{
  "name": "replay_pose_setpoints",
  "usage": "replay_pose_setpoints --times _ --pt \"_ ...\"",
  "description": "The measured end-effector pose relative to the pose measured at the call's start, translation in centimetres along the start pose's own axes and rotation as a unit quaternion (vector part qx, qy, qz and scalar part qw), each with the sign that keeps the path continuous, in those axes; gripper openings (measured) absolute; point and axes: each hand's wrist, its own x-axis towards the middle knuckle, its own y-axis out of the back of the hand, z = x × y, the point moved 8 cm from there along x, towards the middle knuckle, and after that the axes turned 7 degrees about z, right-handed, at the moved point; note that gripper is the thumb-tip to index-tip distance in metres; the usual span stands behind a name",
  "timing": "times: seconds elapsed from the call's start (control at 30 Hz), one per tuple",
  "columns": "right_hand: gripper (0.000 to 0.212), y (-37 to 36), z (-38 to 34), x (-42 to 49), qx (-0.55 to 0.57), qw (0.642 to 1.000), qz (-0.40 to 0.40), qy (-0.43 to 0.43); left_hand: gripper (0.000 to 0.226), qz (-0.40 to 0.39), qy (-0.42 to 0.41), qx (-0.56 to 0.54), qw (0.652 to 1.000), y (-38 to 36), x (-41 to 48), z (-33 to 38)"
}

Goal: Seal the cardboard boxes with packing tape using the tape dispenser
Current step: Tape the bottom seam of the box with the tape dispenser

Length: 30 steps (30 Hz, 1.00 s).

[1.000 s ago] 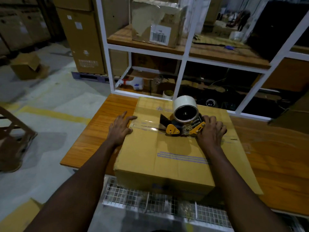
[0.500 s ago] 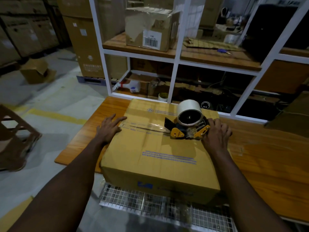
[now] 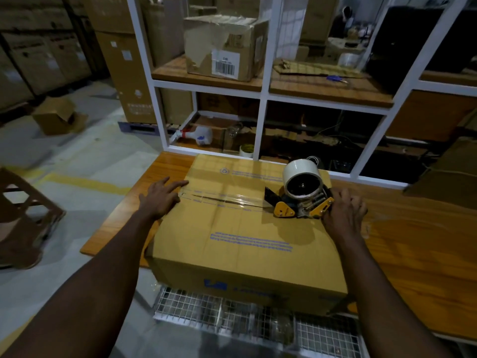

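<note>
Head cam: box (image 3: 240, 228) sits on the table's (image 3: 413, 241) near-left corner, clear tape (image 3: 222, 198) laid along its top seam. Dispenser (image 3: 300, 195) is close to the right edge, right hand (image 3: 344, 214) wrapped around its handle. Left hand (image 3: 161, 196) lies flat and open on the left edge, holding nothing. Risk imo: running off the edge crooked, or the tape wrinkling if that left hand lets the box slide.

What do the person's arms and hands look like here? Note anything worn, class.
Both forearms are bare as far as the frame shows: no sleeves appear. The left hand and right hand wear no gloves. No watch, ring or wristband is visible, though the dim light could hide small items.
</note>
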Motion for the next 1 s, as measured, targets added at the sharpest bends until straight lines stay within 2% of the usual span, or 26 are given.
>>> replay_pose_setpoints --times 0.07,0.13,0.23,0.4,0.57,0.63,0.8,1.0 --pt "0.039 -0.1 -0.1 -0.1 0.012 1.000 -0.011 -0.010 0.045 0.000 0.043 0.017 0.999 0.0 -0.2 0.5" --pt "0.040 0.0 -0.2 -0.2 0.010 1.000 -0.017 -0.016 0.057 -0.013 0.043 0.079 0.996 -0.3 -1.1 2.5" --pt "0.040 0.3 -0.6 -0.4 0.010 1.000 -0.016 -0.017 0.069 -0.028 -0.025 0.136 0.990 -1.7 -2.4 6.4" --pt "0.040 0.6 -3.2 -1.4 0.004 0.999 -0.011 -0.031 0.073 -0.065 -0.103 0.136 0.983 -3.4 -3.5 11.7" --pt "0.045 0.3 -7.0 -2.6 -0.007 0.999 -0.019 -0.040 0.069 -0.073 -0.180 0.135 0.972 -2.9 -3.6 10.5" --pt "0.047 0.1 -9.1 -3.1 -0.020 0.998 -0.026 -0.050 0.068 -0.071 -0.145 0.135 0.978 -2.3 -2.8 7.7" --pt "0.042 0.0 -13.9 -4.2 -0.037 0.998 -0.007 -0.048 0.072 -0.015 0.063 0.114 0.991 0.0 -1.6 -0.4" --pt "0.044 -0.1 -14.7 -4.4 -0.047 0.997 -0.023 -0.049 0.077 0.012 0.110 0.098 0.989 0.7 -1.4 -1.8"
